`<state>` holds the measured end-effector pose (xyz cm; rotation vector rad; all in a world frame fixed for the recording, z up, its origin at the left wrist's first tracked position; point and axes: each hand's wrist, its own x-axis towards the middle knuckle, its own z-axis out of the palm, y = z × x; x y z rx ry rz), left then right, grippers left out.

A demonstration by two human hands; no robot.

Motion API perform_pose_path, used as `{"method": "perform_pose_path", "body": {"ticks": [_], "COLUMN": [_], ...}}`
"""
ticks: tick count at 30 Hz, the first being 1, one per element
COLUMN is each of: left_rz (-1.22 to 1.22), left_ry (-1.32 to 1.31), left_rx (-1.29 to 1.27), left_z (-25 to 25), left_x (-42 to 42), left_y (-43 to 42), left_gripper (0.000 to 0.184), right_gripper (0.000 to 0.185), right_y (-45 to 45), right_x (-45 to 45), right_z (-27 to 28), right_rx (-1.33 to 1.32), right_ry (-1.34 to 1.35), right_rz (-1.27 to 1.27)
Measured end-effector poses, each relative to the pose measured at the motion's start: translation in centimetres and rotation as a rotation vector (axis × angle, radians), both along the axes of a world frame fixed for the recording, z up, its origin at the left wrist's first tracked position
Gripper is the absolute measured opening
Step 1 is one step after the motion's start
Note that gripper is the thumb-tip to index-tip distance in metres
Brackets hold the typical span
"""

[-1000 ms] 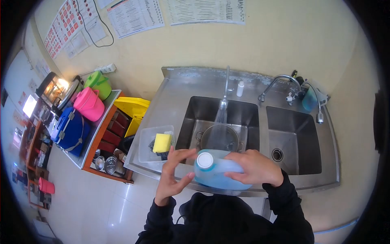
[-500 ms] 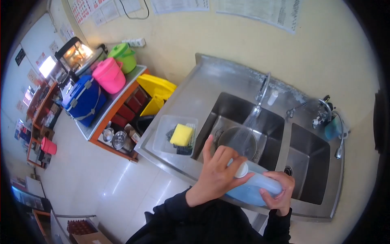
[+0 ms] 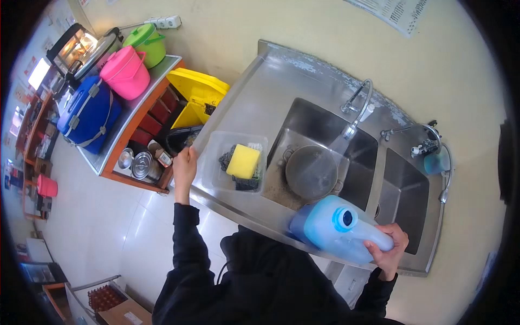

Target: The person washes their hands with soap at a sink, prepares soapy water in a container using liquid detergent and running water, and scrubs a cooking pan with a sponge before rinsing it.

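Observation:
My right hand (image 3: 389, 249) grips the handle of a big jug of blue liquid (image 3: 330, 227), which stands at the front edge of the steel sink counter. The jug's mouth is uncovered. To the left, my left hand (image 3: 185, 167) is raised by the counter's left edge with its fingers closed; what they hold, if anything, is hidden. Between the hands, a clear plastic tub (image 3: 208, 172) holds a yellow sponge (image 3: 243, 161) and dark scouring pads. Water from the flexible faucet (image 3: 350, 130) runs into a round pot (image 3: 311, 172) in the left basin.
A second basin (image 3: 403, 192) with its own faucet lies to the right. Left of the counter are an open yellow bin (image 3: 197, 84) and an orange-framed table (image 3: 114, 169) bearing a pink bucket (image 3: 125, 73), a green bucket (image 3: 146, 44) and a blue cooler (image 3: 89, 114).
The white cap has come off the jug. My left hand has left the jug and moved left past the tub, its fingers closed. The head view has also shifted.

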<state>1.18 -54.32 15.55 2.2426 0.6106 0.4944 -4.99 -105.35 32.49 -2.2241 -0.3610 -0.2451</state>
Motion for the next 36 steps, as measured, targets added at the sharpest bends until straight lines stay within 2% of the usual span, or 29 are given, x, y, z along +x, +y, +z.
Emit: {"method": "perform_pose_path", "body": {"ticks": [1,2,5,6,9,12,15,25,29,36], "left_rz": [0.022,-0.058,-0.299,-0.348,-0.455,-0.415,-0.403,-0.214,-0.219,-0.144], "left_ry": [0.091,0.212,0.306,0.307,0.246,0.237,0.228,-0.001,-0.152,-0.213], "left_rx": [0.146,0.145,0.042,0.088,-0.109,-0.567,-0.817,-1.121,-1.183,-1.151], "left_z": [-1.2,-2.3,-3.9,-3.9,-6.2,-5.6,-4.5,-8.3,-8.2,-7.4], "left_x": [0.0,0.3,1.5,1.8,2.7,2.4,1.6,3.8,4.2,4.2], "left_y": [1.1,1.8,1.6,1.7,2.4,1.0,-2.0,-14.2,-14.5,-11.8], "left_gripper": [0.042,0.048,0.051,0.049,0.038,0.028,0.023,0.02,0.019,0.023], "right_gripper": [0.035,0.035,0.035,0.034,0.033,0.031,0.029,0.031,0.031,0.034], "right_y": [0.4,0.6,1.1,1.2,1.8,2.7,4.1,10.8,13.8,18.7], "right_x": [0.0,0.0,-0.2,-0.4,-0.4,0.1,0.8,6.1,8.5,12.6], "right_z": [0.5,0.8,2.0,2.5,3.5,4.3,5.4,5.7,5.0,1.6], "right_rx": [-0.014,-0.02,-0.052,-0.072,-0.111,-0.119,-0.207,-0.519,-0.594,-0.734], "right_ry": [-0.002,0.01,0.053,0.075,0.106,0.101,0.104,0.105,0.146,0.135], "right_rz": [-0.008,-0.02,-0.045,-0.05,-0.055,-0.05,-0.015,0.184,0.221,0.358]}}
